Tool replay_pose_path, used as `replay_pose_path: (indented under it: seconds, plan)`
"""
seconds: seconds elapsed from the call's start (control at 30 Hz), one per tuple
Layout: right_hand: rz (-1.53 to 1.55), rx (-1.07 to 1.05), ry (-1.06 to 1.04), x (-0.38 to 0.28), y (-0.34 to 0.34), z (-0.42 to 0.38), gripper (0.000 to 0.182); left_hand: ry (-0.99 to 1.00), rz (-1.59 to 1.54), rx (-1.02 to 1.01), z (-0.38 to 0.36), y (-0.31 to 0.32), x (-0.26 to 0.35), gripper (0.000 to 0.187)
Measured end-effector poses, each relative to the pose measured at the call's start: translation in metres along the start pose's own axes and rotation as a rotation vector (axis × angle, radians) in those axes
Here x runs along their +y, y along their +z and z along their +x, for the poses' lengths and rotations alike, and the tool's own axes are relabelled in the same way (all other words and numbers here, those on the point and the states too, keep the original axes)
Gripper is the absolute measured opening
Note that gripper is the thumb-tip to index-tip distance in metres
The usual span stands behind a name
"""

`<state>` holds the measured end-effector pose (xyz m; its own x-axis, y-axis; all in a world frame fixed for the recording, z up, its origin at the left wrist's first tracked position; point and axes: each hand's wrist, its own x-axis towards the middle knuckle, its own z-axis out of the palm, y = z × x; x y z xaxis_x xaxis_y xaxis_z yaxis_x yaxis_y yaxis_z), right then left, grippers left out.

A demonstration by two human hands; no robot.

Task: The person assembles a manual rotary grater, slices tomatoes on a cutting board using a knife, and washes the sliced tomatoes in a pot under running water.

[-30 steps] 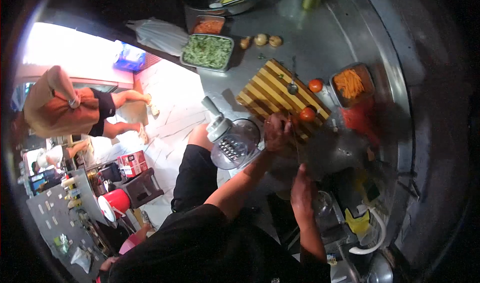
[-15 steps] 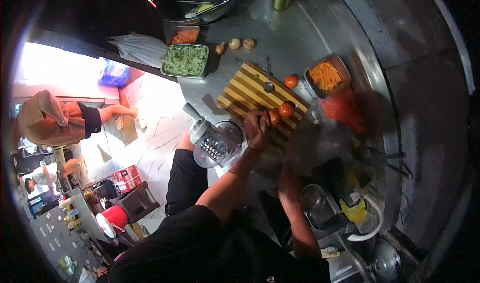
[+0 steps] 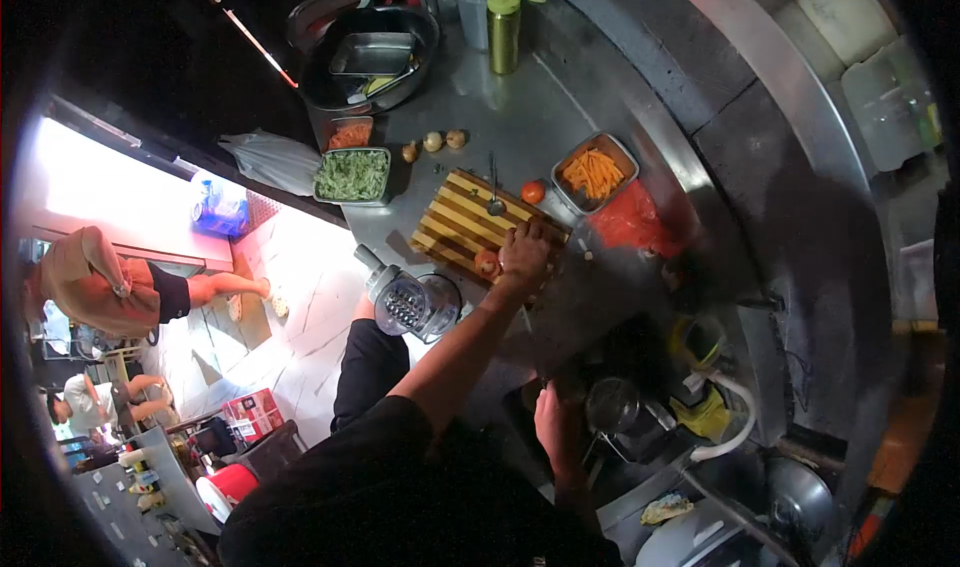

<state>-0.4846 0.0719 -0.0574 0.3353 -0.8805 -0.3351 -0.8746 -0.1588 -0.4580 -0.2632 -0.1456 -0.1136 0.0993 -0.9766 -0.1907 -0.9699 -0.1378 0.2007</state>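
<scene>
Cutting board [image 3: 441, 238], striped wood, on steel countertop [image 3: 570, 97]. Upon it: one tomato [image 3: 487, 262], near the lower edge; a round-ended spoon [image 3: 496, 207], handle past the far edge.

Left hand [image 3: 525, 250]: fingers bent, palm down over the board's right end, just beside the tomato; anything gripped beneath, impossible to tell.

Right hand [image 3: 552, 414]: below the board, well apart from it, closed around a knife [image 3: 541, 375], thin, mostly lost in shadow.

Second tomato [image 3: 533, 192]: off the board, between it and a steel pan [image 3: 575, 204] of carrot sticks [image 3: 597, 173]. Beside that pan, red plastic bag [image 3: 635, 219].

To the left: rectangular steel container [image 3: 355, 203], full of green shreds [image 3: 352, 174]; touching or just behind, smaller container [image 3: 370, 130] of orange shreds [image 3: 348, 136]. Nearby, three onions [image 3: 432, 143] in a row.

At the back: dark basin [image 3: 426, 62], with steel tray [image 3: 372, 52] and yellow item [image 3: 378, 84] inside; green bottle [image 3: 504, 45], upright.

Near the left forearm: drum grater [image 3: 408, 305], clear body.
</scene>
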Motion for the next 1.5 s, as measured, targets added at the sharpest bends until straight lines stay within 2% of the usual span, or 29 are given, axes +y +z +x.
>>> replay_pose_path:
  seconds: [0.03,0.13,0.23,0.3,0.43,0.5,0.53,0.6,0.63,0.73,0.83,0.93,1.03,1.13,1.23,1.33,1.43,1.5]
  plan:
    - [0.026,0.024,-0.013,0.001,-0.001,-0.002,0.031,-0.052,0.022,-0.084,0.007,0.003,-0.001,0.056]
    - [0.106,0.094,-0.026,0.008,0.002,-0.009,0.03,-0.089,-0.09,0.012,0.012,0.014,-0.002,0.051]
    - [0.143,0.196,-0.037,0.029,0.025,-0.017,0.03,0.089,-0.546,0.32,-0.011,-0.025,0.003,0.048]
    - [0.097,0.3,-0.101,0.041,0.03,-0.02,0.031,0.101,-0.739,0.355,-0.04,-0.041,0.013,0.045]
    - [0.148,0.235,0.032,0.054,0.036,-0.028,0.033,0.117,-0.886,0.451,-0.078,0.015,-0.002,0.038]
    - [0.28,0.254,0.102,0.057,0.041,-0.023,0.035,0.084,-1.084,0.389,-0.102,0.027,-0.008,0.038]
    - [0.301,0.136,0.175,0.046,0.024,-0.019,0.04,0.063,-1.183,0.355,-0.111,0.029,-0.01,0.038]
    - [0.345,-0.102,0.317,0.011,-0.027,-0.011,0.05,0.088,-1.05,0.429,-0.116,0.037,-0.015,0.041]
    - [0.41,-0.001,0.268,0.025,-0.004,-0.011,0.05,0.102,-0.981,0.469,-0.115,0.038,-0.016,0.042]
    - [0.319,0.069,0.206,0.03,0.009,-0.005,0.047,0.009,-0.828,0.394,-0.121,0.02,-0.017,0.048]
    - [0.332,-0.035,0.188,0.014,-0.012,0.003,0.043,-0.143,-1.088,0.255,-0.115,0.008,-0.016,0.045]
    - [0.298,0.091,0.116,0.01,-0.004,0.006,0.031,0.038,-0.767,0.412,-0.11,0.012,-0.026,0.052]
    - [0.352,0.154,0.113,-0.004,-0.011,0.01,0.029,0.253,-0.546,0.478,-0.106,0.029,-0.039,0.055]
    - [0.439,0.129,0.115,0.002,0.0,0.01,0.032,0.207,-0.716,0.484,-0.115,0.019,-0.032,0.056]
    - [0.48,0.239,0.088,0.009,0.015,0.008,0.038,0.155,-0.695,0.466,-0.115,0.036,-0.04,0.054]
    - [0.476,0.169,0.143,0.027,0.035,0.006,0.045,-0.087,-0.83,0.358,-0.121,0.014,-0.022,0.05]
    - [0.521,0.186,0.091,0.029,0.032,0.003,0.046,0.052,-0.768,0.43,-0.12,0.017,-0.022,0.043]
    - [0.43,0.21,-0.014,0.012,0.001,0.005,0.047,0.033,-1.083,0.305,-0.111,0.027,-0.025,0.042]
